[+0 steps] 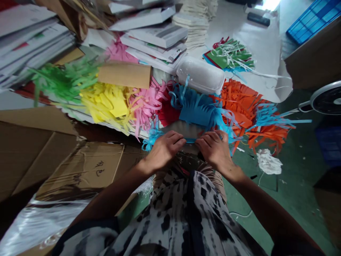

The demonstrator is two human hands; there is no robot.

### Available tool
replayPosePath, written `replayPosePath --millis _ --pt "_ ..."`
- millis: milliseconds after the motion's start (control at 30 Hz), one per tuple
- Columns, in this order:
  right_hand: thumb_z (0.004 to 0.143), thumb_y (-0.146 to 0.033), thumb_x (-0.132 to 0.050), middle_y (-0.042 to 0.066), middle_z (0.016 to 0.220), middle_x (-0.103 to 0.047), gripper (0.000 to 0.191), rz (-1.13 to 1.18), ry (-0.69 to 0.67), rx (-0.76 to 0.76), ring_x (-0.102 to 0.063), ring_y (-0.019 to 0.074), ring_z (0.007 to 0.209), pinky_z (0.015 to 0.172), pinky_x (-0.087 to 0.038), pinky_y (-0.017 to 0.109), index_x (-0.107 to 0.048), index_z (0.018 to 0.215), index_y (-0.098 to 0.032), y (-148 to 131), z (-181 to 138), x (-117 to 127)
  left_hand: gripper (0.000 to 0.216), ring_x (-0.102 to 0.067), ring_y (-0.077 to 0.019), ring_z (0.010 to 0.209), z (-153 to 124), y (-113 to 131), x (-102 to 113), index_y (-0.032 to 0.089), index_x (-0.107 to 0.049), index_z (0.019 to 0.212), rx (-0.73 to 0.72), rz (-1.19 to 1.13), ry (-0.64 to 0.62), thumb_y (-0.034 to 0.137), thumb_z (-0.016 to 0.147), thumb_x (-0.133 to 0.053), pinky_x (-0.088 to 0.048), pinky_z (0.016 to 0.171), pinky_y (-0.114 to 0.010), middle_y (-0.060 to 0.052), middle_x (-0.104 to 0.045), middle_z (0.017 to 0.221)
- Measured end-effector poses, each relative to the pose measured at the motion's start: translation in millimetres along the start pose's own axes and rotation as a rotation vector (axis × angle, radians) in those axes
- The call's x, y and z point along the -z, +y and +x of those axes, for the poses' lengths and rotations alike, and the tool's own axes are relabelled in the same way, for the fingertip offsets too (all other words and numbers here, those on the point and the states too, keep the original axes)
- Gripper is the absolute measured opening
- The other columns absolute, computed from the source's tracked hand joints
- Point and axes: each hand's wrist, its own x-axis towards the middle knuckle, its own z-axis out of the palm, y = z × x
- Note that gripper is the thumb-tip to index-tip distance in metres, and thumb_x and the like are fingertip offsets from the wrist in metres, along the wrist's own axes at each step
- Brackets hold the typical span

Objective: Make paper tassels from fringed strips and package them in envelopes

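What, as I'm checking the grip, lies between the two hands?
In the head view, a narrow blue strip spans the gap from left hand to right hand.

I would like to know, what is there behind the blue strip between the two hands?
Beyond the blue strip lie a greyish surface, then blue fringed paper, with red paper to its left. What the left hand and right hand cover cannot be seen.

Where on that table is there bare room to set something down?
White tabletop shows bare between the green fringed-paper bundle and the dark oblong object. Nearer, it is crowded: yellow fringed paper, pink fringed paper, blue fringed paper and orange fringed paper bunch together just beyond the left hand and right hand.
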Motion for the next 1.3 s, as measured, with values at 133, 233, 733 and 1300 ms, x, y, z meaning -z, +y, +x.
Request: replayPosePath --millis 133,233,733,1300 --pt "0.103 -0.023 -0.064 0.004 0.098 -0.078 0.010 0.090 -0.044 -0.104 -0.064 0.0237 0.103 0.102 -0.032 0.045 -0.073 0.100 -0.023 1.9 -3.2 9.5 0.018 -0.066 -0.0215 0.098 -4.6 -5.7 8.0 0.017 -0.074 0.104 0.107 -0.089 0.012 0.024 0.105 -0.057 -0.055 0.084 -0.033 -0.007 -0.076 0.104" --pt "0.102 -0.027 -0.065 0.003 0.096 -0.077 0.012 0.243 -0.108 -0.238 -0.065 0.0233 0.102 0.095 -0.035 0.041 -0.074 0.096 -0.025 3.1 -0.3 16.4 0.023 -0.064 -0.0225 0.097 -2.9 -7.4 13.1 0.019 -0.074 0.100 0.200 -0.099 -0.009 0.032 0.106 -0.056 -0.051 0.087 -0.036 -0.006 -0.076 0.101" --pt "0.097 -0.032 -0.070 0.005 0.089 -0.076 0.014 0.052 -0.209 -0.346 -0.062 0.0292 0.100 0.082 -0.030 0.042 -0.069 0.087 -0.022 -3.9 16.3 17.1 0.021 -0.059 -0.0239 0.085 14.2 -10.8 19.5 0.020 -0.069 0.087 0.388 -0.019 -0.164 0.037 0.098 -0.067 -0.045 0.077 -0.038 -0.004 -0.069 0.086" --pt "0.100 -0.011 -0.059 -0.001 0.112 -0.082 0.026 -0.073 0.024 0.017 -0.058 0.0251 0.118 0.101 -0.031 0.047 -0.074 0.116 -0.024 -7.7 -16.7 16.1 0.019 -0.062 -0.0295 0.112 -19.2 -11.5 49.5 0.028 -0.072 0.101 0.123 0.233 -0.018 0.016 0.094 -0.059 -0.042 0.108 -0.056 -0.001 -0.078 0.110"
